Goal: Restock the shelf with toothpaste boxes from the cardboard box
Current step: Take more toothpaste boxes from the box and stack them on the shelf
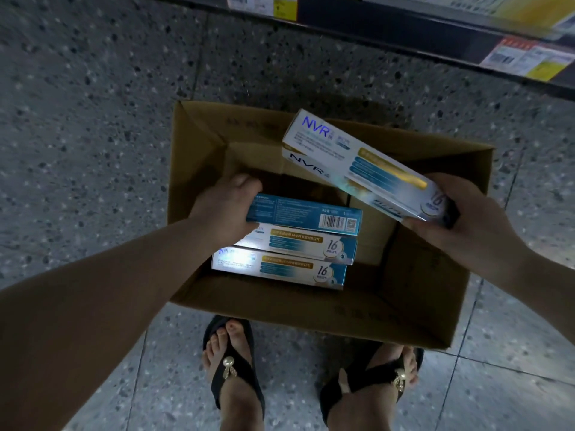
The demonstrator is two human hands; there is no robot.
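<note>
An open cardboard box (314, 309) stands on the floor in front of my feet. My right hand (476, 225) grips the near end of two stacked white and blue toothpaste boxes (357, 160), held tilted above the carton's right side. My left hand (224, 209) reaches into the carton and grips the left end of a blue toothpaste box (308, 214) turned barcode side up. Two more toothpaste boxes (295, 253) lie under and in front of it inside the carton.
The dark shelf edge (420, 42) with yellow and white price labels (525, 59) runs across the top right. Speckled grey floor tiles (93, 135) surround the carton. My feet in black sandals (236, 368) stand just behind it.
</note>
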